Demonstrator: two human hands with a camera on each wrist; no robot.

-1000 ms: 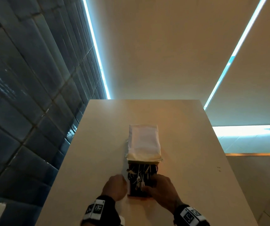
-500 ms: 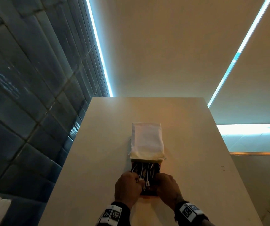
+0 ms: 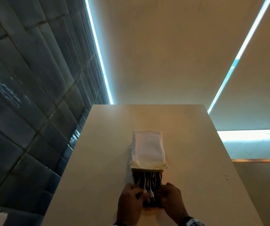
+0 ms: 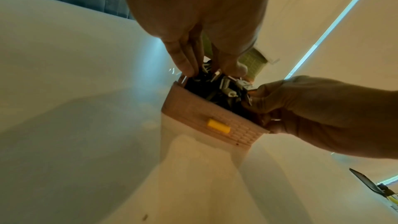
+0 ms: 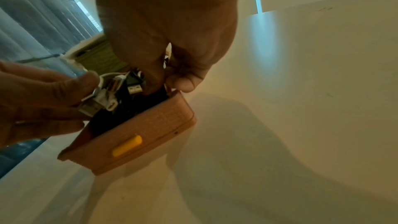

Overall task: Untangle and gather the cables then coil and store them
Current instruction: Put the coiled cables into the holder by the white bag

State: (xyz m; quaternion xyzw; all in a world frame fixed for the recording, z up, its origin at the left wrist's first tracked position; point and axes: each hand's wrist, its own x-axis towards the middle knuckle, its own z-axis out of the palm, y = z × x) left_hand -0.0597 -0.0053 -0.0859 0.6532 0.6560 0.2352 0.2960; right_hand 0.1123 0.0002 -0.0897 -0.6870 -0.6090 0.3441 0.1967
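A tan drawer (image 3: 152, 207) with a yellow handle (image 4: 217, 126) stands pulled out toward me from a green box under a white cloth (image 3: 147, 149). It is stuffed with tangled black and white cables (image 3: 148, 183). My left hand (image 3: 140, 193) reaches into the left side and pinches several white plugs (image 5: 105, 94) between thumb and fingers. My right hand (image 3: 162, 194) is at the drawer's right wall (image 5: 178, 103), fingers inside on the black cables and thumb outside. The lower cables are hidden.
The drawer sits on a pale table (image 3: 196, 160) whose near edge is out of view. A dark tiled wall (image 3: 25, 111) runs along the left. The green box body (image 4: 254, 60) shows behind the drawer.
My left hand has moved from the table beside the drawer into the cables and taken hold of the white plugs. My right hand stays at the drawer's right side.
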